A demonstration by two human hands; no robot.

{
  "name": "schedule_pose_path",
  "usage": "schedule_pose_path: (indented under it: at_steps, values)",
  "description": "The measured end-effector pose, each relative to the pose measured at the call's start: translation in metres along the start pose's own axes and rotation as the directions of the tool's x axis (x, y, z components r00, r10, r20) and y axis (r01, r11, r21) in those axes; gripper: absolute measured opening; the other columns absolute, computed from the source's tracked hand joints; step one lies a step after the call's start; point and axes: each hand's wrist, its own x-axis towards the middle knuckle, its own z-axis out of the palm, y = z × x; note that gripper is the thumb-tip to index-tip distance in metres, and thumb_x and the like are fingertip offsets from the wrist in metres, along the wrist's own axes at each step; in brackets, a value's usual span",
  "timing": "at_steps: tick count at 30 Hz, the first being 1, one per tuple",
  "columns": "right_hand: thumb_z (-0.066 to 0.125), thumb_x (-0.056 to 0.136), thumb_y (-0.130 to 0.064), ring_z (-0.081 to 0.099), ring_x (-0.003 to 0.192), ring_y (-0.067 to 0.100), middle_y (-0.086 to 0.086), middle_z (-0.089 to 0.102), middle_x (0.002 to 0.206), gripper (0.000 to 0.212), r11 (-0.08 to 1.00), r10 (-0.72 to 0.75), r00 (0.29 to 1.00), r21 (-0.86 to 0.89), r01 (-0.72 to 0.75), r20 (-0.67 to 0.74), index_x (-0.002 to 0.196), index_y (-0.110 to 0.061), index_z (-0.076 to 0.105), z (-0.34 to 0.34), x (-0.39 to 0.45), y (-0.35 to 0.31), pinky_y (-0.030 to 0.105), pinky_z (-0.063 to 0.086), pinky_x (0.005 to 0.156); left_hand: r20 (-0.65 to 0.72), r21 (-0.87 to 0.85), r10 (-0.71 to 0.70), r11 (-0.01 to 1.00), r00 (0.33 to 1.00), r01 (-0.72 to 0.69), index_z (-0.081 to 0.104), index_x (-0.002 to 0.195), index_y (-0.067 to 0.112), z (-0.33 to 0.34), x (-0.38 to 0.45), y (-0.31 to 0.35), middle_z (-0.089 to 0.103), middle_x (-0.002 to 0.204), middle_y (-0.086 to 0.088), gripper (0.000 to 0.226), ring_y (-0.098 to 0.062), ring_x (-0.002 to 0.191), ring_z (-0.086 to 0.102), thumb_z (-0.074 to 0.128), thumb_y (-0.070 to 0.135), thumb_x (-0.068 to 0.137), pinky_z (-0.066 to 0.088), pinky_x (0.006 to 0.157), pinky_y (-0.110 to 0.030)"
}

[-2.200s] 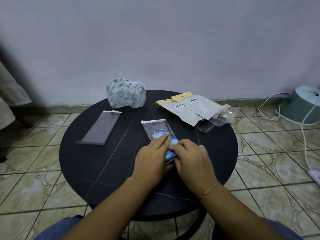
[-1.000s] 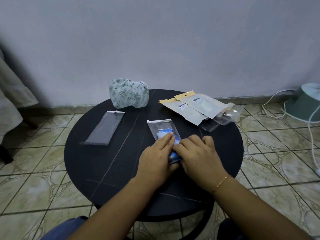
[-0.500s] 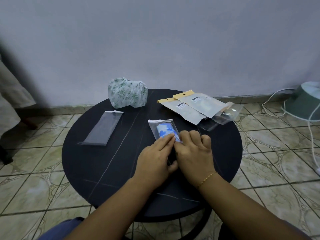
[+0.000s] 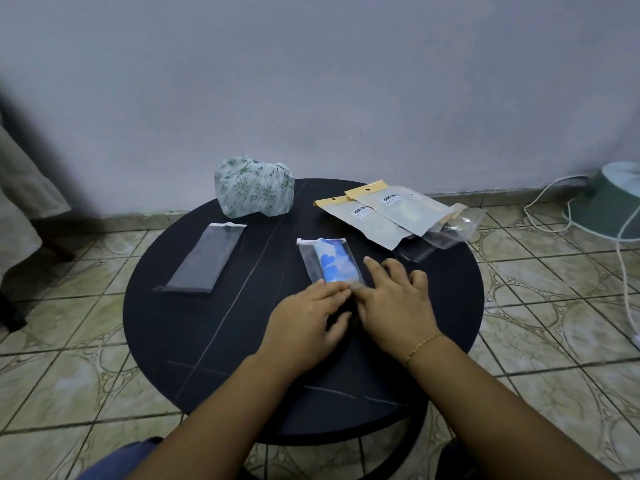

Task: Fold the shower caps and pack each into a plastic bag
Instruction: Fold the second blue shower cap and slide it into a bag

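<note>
1. The blue shower cap, folded into a soft wad, lies inside a clear plastic bag at the middle of the round black bench, the bag's white-edged end pointing away from me.
2. I judge this bundle very light, limp and slick: the film will slide on the bench top and the cap will spring back if I let the air stay in. The best hold is at the near end, flat against the bench, not a pinch on the bulging middle.
3. My left hand lies low with straight fingers, its fingertips pressing on the bag's near end.
4. My right hand is spread fairly wide, fingers straight, resting on the bench just beside the bag, with the thumb side meeting my left fingertips at the bag's near corner. Neither hand is curled round anything.
5. A green-patterned shower cap sits unfolded at the far edge, an empty bag lies to my left, and a pile of packets lies far right.
</note>
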Motion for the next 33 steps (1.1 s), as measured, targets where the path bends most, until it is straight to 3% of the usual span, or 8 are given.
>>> schedule_pose_path:
  at_steps: [3,6,11,13,17,23,27,33]
  values:
    - [0.037,0.094,-0.035,0.034,0.131,0.03,0.006,0.036,0.149,0.043,1.0,-0.021,0.998,-0.006,0.021,0.067,0.136,-0.037,0.044,-0.001,-0.004,0.002,0.044,0.019,0.091,0.072,-0.068,-0.041,0.997,0.997,0.046,0.067,0.117,0.025,-0.006,-0.003,-0.003,0.065,0.121,0.011,0.043,-0.012,0.114,0.06,0.039,0.037,0.088,0.052,0.089,-0.028]
    - [0.021,0.1,-0.042,0.015,0.139,0.023,-0.001,0.01,0.158,0.052,0.994,-0.073,0.973,0.094,0.054,0.218,0.15,-0.033,0.009,-0.007,-0.009,0.004,0.046,0.019,0.101,0.103,-0.137,-0.13,0.98,0.986,0.144,0.062,0.117,0.027,-0.011,-0.004,-0.001,0.067,0.098,0.015,0.039,-0.007,0.091,0.062,0.036,0.037,0.089,0.047,0.077,-0.025]
    - [0.039,0.097,-0.04,0.035,0.131,0.024,0.0,0.034,0.149,0.043,0.981,-0.148,0.984,0.14,0.133,0.099,0.14,-0.036,0.04,-0.013,-0.007,0.016,0.043,0.03,0.094,0.064,-0.136,-0.155,0.977,0.986,0.162,0.055,0.12,0.025,-0.013,-0.003,0.004,0.047,0.063,0.018,0.028,-0.006,0.063,0.046,0.048,0.027,0.094,0.032,0.06,-0.022]
    - [0.06,0.081,-0.031,0.063,0.1,0.029,0.007,0.063,0.119,0.029,0.959,-0.209,0.977,0.186,0.213,-0.041,0.109,-0.03,0.07,-0.017,-0.006,0.016,0.044,0.046,0.071,0.063,-0.109,-0.15,0.982,0.987,0.156,0.057,0.119,0.025,-0.013,-0.002,0.005,0.044,0.061,0.018,0.027,-0.007,0.061,0.044,0.051,0.024,0.093,0.027,0.058,-0.02]
    - [0.074,0.065,-0.02,0.069,0.083,0.022,0.001,0.072,0.099,0.015,0.914,-0.151,0.969,0.347,0.212,-0.195,0.079,-0.025,0.075,-0.017,-0.009,0.017,0.037,0.048,0.058,0.069,-0.084,-0.116,0.989,0.991,0.121,0.063,0.114,0.021,-0.013,0.0,0.004,0.068,0.092,0.008,0.031,-0.01,0.075,0.057,0.046,0.029,0.089,0.035,0.063,-0.021]
    - [0.04,0.094,-0.049,0.038,0.129,0.007,-0.016,0.04,0.143,0.045,0.956,-0.115,0.993,0.276,0.104,0.024,0.138,-0.039,0.038,-0.009,-0.009,0.01,0.034,0.028,0.091,0.042,-0.025,-0.119,0.992,0.992,0.12,0.067,0.109,0.023,-0.006,-0.001,-0.001,0.064,0.123,0.007,0.039,-0.009,0.105,0.062,0.039,0.033,0.085,0.044,0.076,-0.022]
    - [0.031,0.098,-0.047,0.033,0.132,0.013,-0.011,0.035,0.147,0.047,0.978,-0.016,0.998,0.208,0.002,0.065,0.143,-0.036,0.031,-0.007,-0.005,0.005,0.036,0.026,0.094,0.276,-0.042,-0.163,0.982,0.947,0.181,0.041,0.141,0.029,-0.004,0.009,-0.006,0.033,0.152,0.01,0.044,-0.012,0.143,0.023,0.038,0.032,0.097,0.032,0.106,-0.031]
    - [0.025,0.099,-0.043,0.013,0.142,0.022,0.004,0.013,0.158,0.053,0.973,0.168,0.981,0.145,-0.181,0.098,0.149,-0.026,0.018,-0.008,0.004,-0.016,0.043,0.021,0.102,0.392,0.002,-0.232,0.968,0.89,0.252,0.014,0.15,0.033,-0.006,0.029,-0.012,0.004,0.159,0.013,0.052,-0.011,0.146,-0.007,0.032,0.03,0.101,0.013,0.114,-0.036]
